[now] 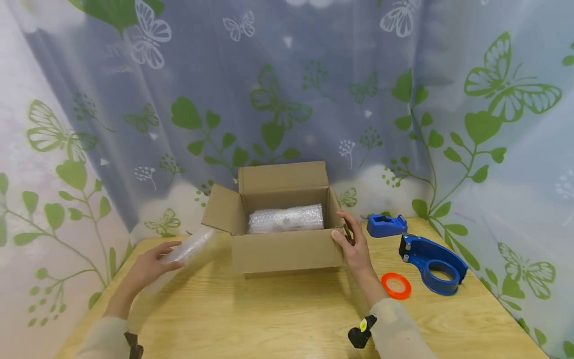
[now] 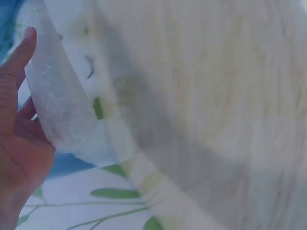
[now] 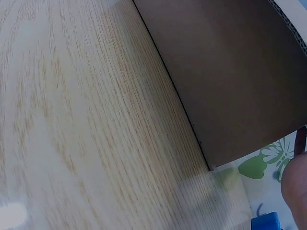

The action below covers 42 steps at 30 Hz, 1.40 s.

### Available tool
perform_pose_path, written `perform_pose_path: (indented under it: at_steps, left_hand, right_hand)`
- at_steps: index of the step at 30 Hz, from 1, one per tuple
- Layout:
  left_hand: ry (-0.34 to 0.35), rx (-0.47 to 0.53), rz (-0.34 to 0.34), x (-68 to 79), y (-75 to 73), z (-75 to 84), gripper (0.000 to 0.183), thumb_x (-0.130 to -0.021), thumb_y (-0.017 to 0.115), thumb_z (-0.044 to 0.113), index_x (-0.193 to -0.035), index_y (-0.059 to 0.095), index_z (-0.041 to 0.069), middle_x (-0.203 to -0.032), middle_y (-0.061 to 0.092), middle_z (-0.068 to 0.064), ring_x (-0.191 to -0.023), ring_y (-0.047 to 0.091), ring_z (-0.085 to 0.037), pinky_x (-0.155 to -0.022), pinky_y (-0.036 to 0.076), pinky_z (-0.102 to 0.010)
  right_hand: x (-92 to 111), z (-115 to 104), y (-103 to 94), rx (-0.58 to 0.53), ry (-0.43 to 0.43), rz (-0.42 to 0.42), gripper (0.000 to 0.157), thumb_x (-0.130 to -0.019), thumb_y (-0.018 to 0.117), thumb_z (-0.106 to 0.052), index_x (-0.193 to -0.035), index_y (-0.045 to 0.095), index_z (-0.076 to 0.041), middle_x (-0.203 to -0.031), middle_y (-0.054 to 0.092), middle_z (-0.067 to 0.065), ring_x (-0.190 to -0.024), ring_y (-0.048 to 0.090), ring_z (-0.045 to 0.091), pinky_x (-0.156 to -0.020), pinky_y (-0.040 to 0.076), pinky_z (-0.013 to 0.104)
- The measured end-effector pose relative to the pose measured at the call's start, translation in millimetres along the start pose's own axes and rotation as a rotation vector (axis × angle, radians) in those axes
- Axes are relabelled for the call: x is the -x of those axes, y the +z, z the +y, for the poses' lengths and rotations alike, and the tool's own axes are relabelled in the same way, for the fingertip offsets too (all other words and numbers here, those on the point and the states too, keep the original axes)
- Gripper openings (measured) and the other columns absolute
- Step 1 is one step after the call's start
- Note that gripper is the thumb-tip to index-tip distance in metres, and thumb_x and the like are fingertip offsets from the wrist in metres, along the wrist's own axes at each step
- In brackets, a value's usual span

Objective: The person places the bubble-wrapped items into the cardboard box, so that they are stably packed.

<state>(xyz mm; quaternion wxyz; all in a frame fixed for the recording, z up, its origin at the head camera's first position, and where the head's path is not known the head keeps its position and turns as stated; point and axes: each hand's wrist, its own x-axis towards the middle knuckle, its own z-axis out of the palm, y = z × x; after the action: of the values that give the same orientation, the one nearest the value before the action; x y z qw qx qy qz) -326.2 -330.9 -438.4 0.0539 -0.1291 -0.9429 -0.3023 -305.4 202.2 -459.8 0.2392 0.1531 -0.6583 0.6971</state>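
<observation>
An open cardboard box [image 1: 287, 252] stands on the table with its flaps folded outward. Inside lies a long bundle of bubble wrap [image 1: 287, 219]. To the left of the box, my left hand [image 1: 150, 264] holds a second, elongated piece of bubble wrap [image 1: 193, 248] between thumb and fingers. The left wrist view shows this clear, rolled bubble wrap [image 2: 62, 91] tilted along the hand [image 2: 24, 139]. My right hand [image 1: 356, 247] grips the box's right front corner, thumb at the front flap. In the right wrist view the box wall [image 3: 235, 81] fills the upper right.
Right of the box are a small blue tape dispenser [image 1: 385, 227], a blue hand-held tape gun [image 1: 441, 274] and an orange-red roll of tape [image 1: 407, 289]. A patterned curtain [image 1: 314, 99] hangs behind the wooden table [image 1: 269, 319].
</observation>
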Motion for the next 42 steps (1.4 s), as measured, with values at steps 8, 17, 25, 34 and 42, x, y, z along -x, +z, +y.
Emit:
perform_pose_path:
  at_steps: [8,17,25,34,42]
  left_hand:
    - [-0.041,-0.004,0.051,10.9,-53.8,20.8,0.076,-0.096,0.072,0.051,-0.156,0.048,0.011,-0.158,0.04,-0.03,-0.141,0.034,-0.06,-0.107,0.034,-0.075]
    - [-0.015,-0.019,0.153,10.8,-102.4,42.5,0.074,-0.1,0.067,0.051,-0.161,0.041,0.02,-0.159,0.038,-0.031,-0.138,0.036,-0.063,-0.101,0.034,-0.079]
    - [-0.011,-0.005,0.18,-2.0,-121.9,87.4,0.075,-0.097,0.065,0.06,-0.162,0.038,0.033,-0.163,0.035,-0.026,-0.141,0.036,-0.058,-0.101,0.036,-0.076]
    - [0.045,0.043,0.141,-23.2,-118.6,136.9,0.073,-0.092,0.067,0.065,-0.158,0.043,0.042,-0.165,0.038,-0.011,-0.146,0.039,-0.045,-0.104,0.042,-0.066]
    - [0.122,0.015,0.114,-38.1,-104.7,173.5,0.07,-0.092,0.067,0.066,-0.155,0.047,0.042,-0.162,0.044,-0.006,-0.147,0.041,-0.04,-0.11,0.04,-0.066]
  right_hand:
    - [-0.3,-0.7,0.4,-0.009,0.001,-0.005,0.05,-0.102,0.061,-0.003,-0.15,0.047,-0.006,-0.164,0.037,0.005,-0.152,0.03,0.016,-0.115,0.033,0.021]
    - [0.7,0.4,0.5,0.006,0.018,0.003,0.051,-0.102,0.061,-0.003,-0.151,0.047,-0.008,-0.165,0.037,0.003,-0.151,0.031,0.015,-0.118,0.03,0.031]
    - [0.5,-0.7,1.0,-0.004,0.019,0.001,0.051,-0.103,0.06,-0.003,-0.151,0.046,-0.008,-0.167,0.032,0.009,-0.151,0.03,0.015,-0.117,0.03,0.031]
    - [2.4,-0.2,1.0,-0.001,0.01,0.006,0.05,-0.103,0.06,-0.003,-0.151,0.047,-0.007,-0.166,0.036,0.003,-0.15,0.031,0.015,-0.115,0.032,0.028]
    - [2.1,0.4,2.1,0.004,0.016,0.013,0.05,-0.103,0.06,-0.003,-0.151,0.047,-0.008,-0.165,0.037,0.003,-0.15,0.032,0.016,-0.116,0.031,0.032]
